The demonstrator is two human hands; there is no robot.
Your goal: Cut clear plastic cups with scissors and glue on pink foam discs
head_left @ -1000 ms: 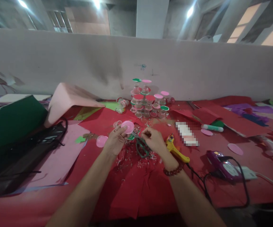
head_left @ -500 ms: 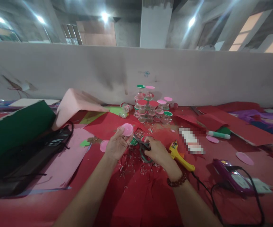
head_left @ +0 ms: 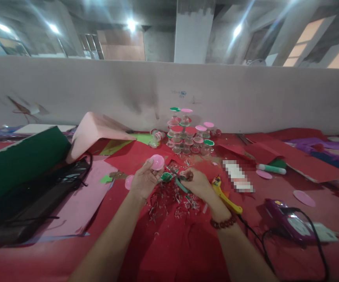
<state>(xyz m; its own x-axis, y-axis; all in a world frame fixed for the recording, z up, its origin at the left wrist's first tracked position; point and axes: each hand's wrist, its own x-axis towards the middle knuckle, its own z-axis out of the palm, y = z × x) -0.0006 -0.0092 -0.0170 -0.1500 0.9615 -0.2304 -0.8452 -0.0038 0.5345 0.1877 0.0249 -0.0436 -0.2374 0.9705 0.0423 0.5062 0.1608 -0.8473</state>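
My left hand (head_left: 144,181) pinches a round pink paper-covered lid (head_left: 157,161) just above the red paper on the table. My right hand (head_left: 196,182) is closed round the handles of green scissors (head_left: 181,183), whose blades point toward the pink lid. A small green-topped piece (head_left: 166,177) lies between the two hands. Paper trimmings (head_left: 172,199) are scattered under both hands. A second pink disc (head_left: 128,181) lies just left of my left hand.
A stack of small clear jars (head_left: 187,133) with pink, red and green tops stands at the wall. A yellow glue gun (head_left: 225,194) lies right of my right hand, with a purple device (head_left: 287,221) and black cable further right. A black bag (head_left: 31,196) sits at left.
My right hand has lifted and turned the scissors closer to the pink lid. My left hand has kept the lid in nearly the same place. The view has shifted slightly.
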